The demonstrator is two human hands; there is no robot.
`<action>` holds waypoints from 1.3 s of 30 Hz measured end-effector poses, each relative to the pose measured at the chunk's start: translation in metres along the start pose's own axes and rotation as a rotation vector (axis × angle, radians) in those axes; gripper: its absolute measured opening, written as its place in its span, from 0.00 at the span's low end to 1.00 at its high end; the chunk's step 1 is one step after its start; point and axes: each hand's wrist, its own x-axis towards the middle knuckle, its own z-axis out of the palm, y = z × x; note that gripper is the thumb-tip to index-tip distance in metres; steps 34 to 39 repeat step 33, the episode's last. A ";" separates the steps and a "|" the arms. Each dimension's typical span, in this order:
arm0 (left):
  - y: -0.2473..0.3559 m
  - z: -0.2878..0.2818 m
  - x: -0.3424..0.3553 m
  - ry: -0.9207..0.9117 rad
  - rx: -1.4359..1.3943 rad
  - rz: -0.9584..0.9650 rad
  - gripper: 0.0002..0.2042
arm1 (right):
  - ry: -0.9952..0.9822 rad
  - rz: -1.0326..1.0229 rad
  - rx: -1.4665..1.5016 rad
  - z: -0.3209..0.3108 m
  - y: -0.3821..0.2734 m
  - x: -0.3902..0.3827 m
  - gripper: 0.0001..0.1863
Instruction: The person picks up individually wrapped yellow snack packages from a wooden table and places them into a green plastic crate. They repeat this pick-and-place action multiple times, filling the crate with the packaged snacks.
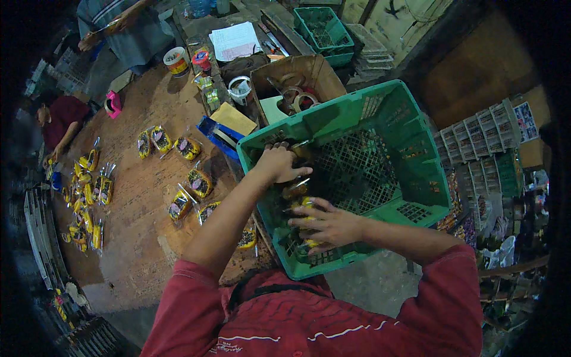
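Note:
A large green plastic crate (pixel 419 178) stands tilted in front of me, and both my hands are inside its left part. Several wrapped packets (pixel 297 189), yellow and dark in clear plastic, line that side in a row. My left hand (pixel 276 165) lies at the far end of the row, its thumb stretched out and its fingertips partly hidden. Over the nearer packets my right hand (pixel 327 225) rests with fingers spread. More packets of the same kind, such as one yellow-black packet (pixel 200 183), lie loose on the wooden table (pixel 140 238) to the left.
A cardboard box (pixel 330 80) with tape rolls touches the crate's far side. Beside it are a blue tape dispenser (pixel 220 140) and a white tub (pixel 239 90). Two people work across the table near a packet pile (pixel 86 205). Grey racks (pixel 482 134) stand right.

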 end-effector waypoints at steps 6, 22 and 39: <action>-0.015 0.019 -0.013 0.197 -0.147 -0.010 0.26 | 0.566 0.834 0.045 0.035 0.117 0.021 0.28; 0.008 0.025 -0.037 0.312 0.343 0.004 0.16 | 0.435 1.130 1.098 0.050 0.155 0.044 0.57; 0.009 0.029 -0.083 0.554 0.099 -0.026 0.26 | 0.318 1.195 0.633 0.017 0.149 0.102 0.50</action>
